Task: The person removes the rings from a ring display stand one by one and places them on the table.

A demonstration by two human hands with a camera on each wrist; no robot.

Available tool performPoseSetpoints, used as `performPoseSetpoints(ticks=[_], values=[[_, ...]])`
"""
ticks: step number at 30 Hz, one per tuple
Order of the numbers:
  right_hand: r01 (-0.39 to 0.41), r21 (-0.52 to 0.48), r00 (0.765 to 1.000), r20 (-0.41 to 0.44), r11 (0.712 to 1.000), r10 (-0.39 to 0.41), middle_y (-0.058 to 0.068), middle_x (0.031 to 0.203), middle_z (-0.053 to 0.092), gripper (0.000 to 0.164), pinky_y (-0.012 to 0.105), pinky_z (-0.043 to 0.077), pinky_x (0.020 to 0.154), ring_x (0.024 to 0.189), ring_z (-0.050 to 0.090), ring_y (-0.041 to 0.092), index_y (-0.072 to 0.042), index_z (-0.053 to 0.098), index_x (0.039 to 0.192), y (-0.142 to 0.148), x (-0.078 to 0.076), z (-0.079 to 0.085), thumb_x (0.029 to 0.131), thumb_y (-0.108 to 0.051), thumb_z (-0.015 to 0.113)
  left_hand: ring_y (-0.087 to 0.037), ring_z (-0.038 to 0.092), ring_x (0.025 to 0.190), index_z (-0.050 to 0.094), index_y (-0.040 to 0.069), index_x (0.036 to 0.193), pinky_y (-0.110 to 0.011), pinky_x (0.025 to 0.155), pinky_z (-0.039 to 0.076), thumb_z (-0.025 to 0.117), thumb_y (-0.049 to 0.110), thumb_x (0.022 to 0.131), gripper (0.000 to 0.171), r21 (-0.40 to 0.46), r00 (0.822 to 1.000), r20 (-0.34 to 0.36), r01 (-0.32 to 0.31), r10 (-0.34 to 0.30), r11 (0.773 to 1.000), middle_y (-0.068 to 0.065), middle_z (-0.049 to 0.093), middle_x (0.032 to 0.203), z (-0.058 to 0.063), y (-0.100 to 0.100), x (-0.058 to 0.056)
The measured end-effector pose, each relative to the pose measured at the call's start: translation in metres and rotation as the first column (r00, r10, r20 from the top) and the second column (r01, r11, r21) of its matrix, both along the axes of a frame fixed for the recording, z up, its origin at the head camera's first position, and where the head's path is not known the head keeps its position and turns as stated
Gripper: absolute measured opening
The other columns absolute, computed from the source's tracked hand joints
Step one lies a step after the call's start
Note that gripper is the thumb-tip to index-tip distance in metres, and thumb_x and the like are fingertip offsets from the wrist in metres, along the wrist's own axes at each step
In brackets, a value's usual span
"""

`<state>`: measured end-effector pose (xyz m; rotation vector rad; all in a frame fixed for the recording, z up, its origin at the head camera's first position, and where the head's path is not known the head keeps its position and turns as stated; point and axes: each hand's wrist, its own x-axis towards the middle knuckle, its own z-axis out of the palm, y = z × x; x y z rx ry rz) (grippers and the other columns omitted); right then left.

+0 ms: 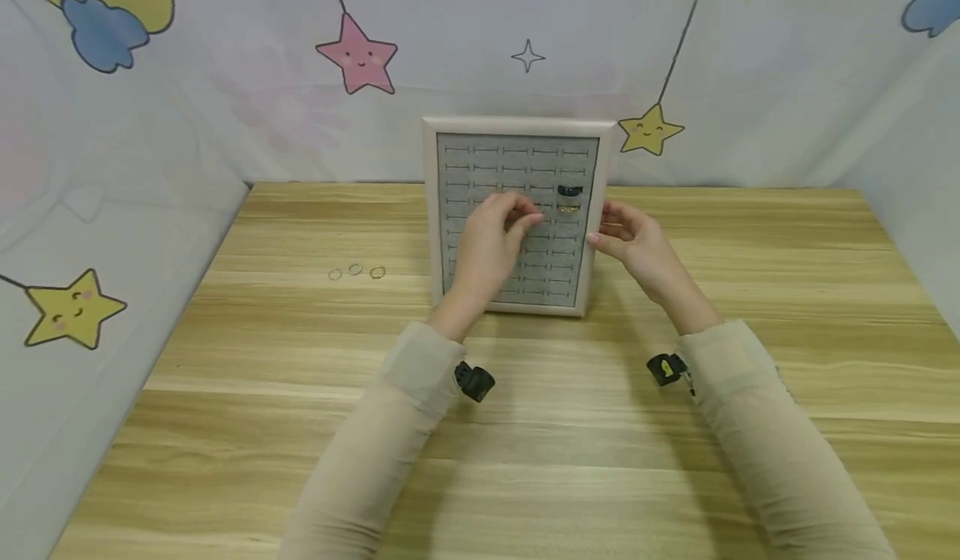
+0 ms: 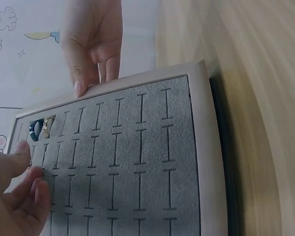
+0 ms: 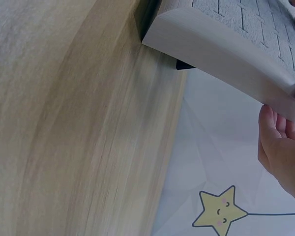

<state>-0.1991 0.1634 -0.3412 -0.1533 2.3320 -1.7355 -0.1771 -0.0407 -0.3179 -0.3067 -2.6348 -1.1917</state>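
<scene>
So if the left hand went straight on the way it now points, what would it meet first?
The left hand would probably meet the grey slotted panel first; whether they already touch is unclear.

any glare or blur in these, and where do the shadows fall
Head view: brightest, soft shadows on the table beside the sleeves, pale sheen between them, three loose rings faint; left wrist view: dimmer, bluish, the display board slots still readable; right wrist view: also dim, soft shadow on the table near the board's corner.
</scene>
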Motion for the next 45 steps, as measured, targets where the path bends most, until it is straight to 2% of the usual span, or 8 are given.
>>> performPoseSetpoints(ticks=[5,11,18,23,31,36,39,45], values=[[0.001,-0.001,1.000,0.001,1.000,-0.001,0.017,0.141,0.043,0.056,0.040,0.038,0.111,0.128,0.045,0.024,-0.002,0.034,0.146,0.002,-0.002,-0.001,0.096,-0.011,0.056,-0.018,0.063,0.092,0.066,0.010,0.102,-0.028,0.076,0.053,0.062,0.027,0.091,0.021,0.025,1.000,-0.010,0.001,-0.001,1.000,-0.004,0.068,0.104,0.004,-0.006,0.002],[-0.002,-0.004,1.000,0.001,1.000,0.002,0.018,0.142,0.042,0.056,0.040,0.038,0.112,0.130,0.044,0.026,-0.001,0.034,0.145,0.002,-0.003,0.000,0.095,-0.010,0.057,-0.020,0.063,0.090,0.065,0.008,0.111,-0.030,0.076,0.053,0.067,0.023,0.088,0.028,0.032,0.996,-0.066,-0.053,0.055,0.998,-0.006,0.068,0.112,0.014,-0.022,0.005],[-0.003,-0.002,1.000,0.005,1.000,0.003,0.018,0.141,0.043,0.055,0.040,0.038,0.112,0.130,0.044,0.026,-0.001,0.034,0.145,0.003,-0.004,0.000,0.096,-0.010,0.056,-0.022,0.062,0.096,0.063,0.011,0.121,-0.034,0.074,0.051,0.067,0.023,0.088,0.035,0.045,0.988,-0.014,-0.150,0.151,0.988,-0.006,0.066,0.119,0.019,-0.053,0.006],[0.001,0.000,1.000,0.010,1.000,-0.001,0.018,0.143,0.042,0.056,0.041,0.037,0.112,0.132,0.043,0.028,-0.001,0.033,0.146,0.004,-0.004,0.000,0.096,-0.009,0.056,-0.024,0.062,0.098,0.062,0.010,0.123,-0.036,0.076,0.050,0.066,0.025,0.090,0.037,0.004,0.975,0.016,-0.222,0.222,0.975,-0.007,0.065,0.120,0.008,-0.083,0.002],[-0.005,0.001,1.000,0.007,1.000,0.005,0.019,0.143,0.042,0.057,0.041,0.037,0.112,0.133,0.043,0.029,-0.001,0.033,0.146,0.001,-0.004,0.001,0.095,-0.009,0.057,-0.029,0.058,0.099,0.062,0.007,0.124,-0.033,0.073,0.045,0.062,0.025,0.093,0.036,-0.074,0.935,0.094,-0.337,0.343,0.939,-0.012,0.063,0.122,-0.016,-0.144,0.004],[-0.001,0.006,1.000,0.009,1.000,0.001,0.019,0.143,0.042,0.057,0.041,0.037,0.113,0.133,0.042,0.029,-0.001,0.032,0.146,0.001,-0.004,0.002,0.095,-0.009,0.057,-0.030,0.058,0.099,0.061,0.008,0.124,-0.031,0.071,0.043,0.061,0.024,0.094,0.035,-0.101,0.896,0.147,-0.408,0.419,0.908,-0.013,0.063,0.124,-0.033,-0.178,0.007],[0.000,0.007,1.000,0.012,1.000,0.000,0.019,0.143,0.042,0.057,0.041,0.037,0.113,0.133,0.042,0.029,-0.001,0.032,0.146,0.002,-0.004,0.002,0.095,-0.009,0.057,-0.032,0.057,0.101,0.061,0.006,0.125,-0.036,0.076,0.045,0.060,0.023,0.094,0.035,-0.126,0.871,0.182,-0.440,0.457,0.889,-0.015,0.062,0.125,-0.043,-0.194,0.011],[-0.004,0.002,1.000,0.012,1.000,0.004,0.019,0.143,0.042,0.056,0.041,0.037,0.112,0.133,0.043,0.029,-0.001,0.033,0.146,0.001,-0.004,0.001,0.095,-0.009,0.057,-0.038,0.058,0.104,0.059,0.000,0.125,-0.046,0.086,0.048,0.059,0.018,0.095,0.035,-0.151,0.842,0.241,-0.459,0.483,0.875,-0.022,0.060,0.125,-0.060,-0.213,0.019]])
